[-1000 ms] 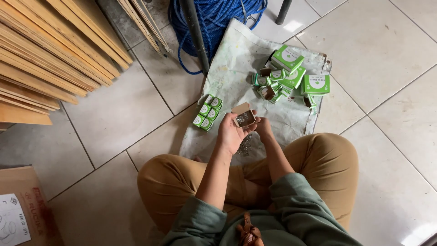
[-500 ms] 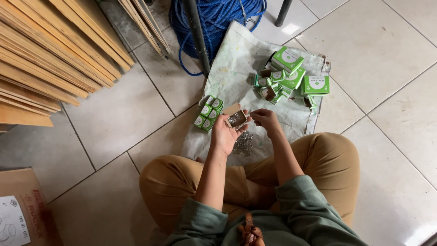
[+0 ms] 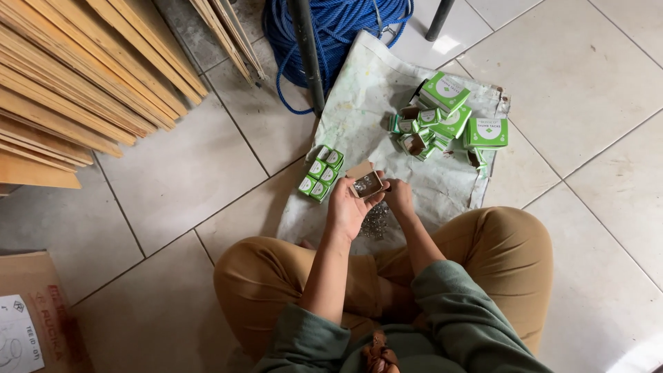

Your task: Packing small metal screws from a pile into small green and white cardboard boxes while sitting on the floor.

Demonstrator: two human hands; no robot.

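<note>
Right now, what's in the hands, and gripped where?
The left hand cups a small open box of shiny tacks from below, fingers at its sides. The right hand pinches at the box's right edge; whether it holds a tack cannot be told.

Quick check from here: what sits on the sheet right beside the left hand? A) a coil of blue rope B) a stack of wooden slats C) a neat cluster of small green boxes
C: the small green boxes lie in a tidy cluster on the sheet, just beside the left hand, which holds an open small box.

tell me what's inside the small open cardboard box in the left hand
The small open cardboard box, held in the left hand, shows a heap of small shiny metal pieces. How deep they go is hidden by the box walls.
</note>
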